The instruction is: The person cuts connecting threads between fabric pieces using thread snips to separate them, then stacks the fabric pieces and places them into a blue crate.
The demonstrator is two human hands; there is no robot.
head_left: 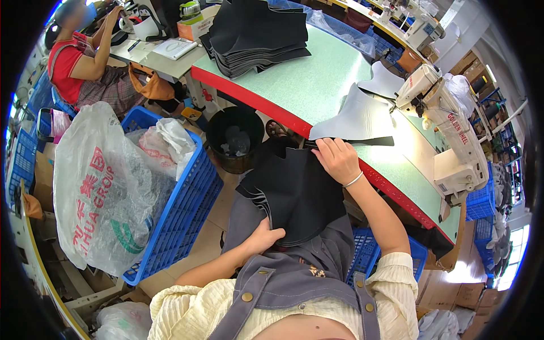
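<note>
A thick stack of black cut fabric panels [292,192] lies across my lap, its layers fanned along the left side. My left hand [263,237] grips the lower left edge of this stack, thumb on top and fingers underneath. At the red table edge, my right hand [338,161] has its fingers pressed together on the near corner of a light grey cut panel [357,116]. Dark layers [381,140] show beneath that panel. The right fingertips are partly hidden, so how many layers they hold is unclear. A sewing machine [453,130] stands right of the grey panel.
Another black stack [255,37] sits on the far part of the green tabletop [272,82]. A second grey piece [382,79] lies by the machine head. On my left are a blue crate [181,226] with plastic bags and a dark bin [235,122]. Someone [82,62] sits working at far left.
</note>
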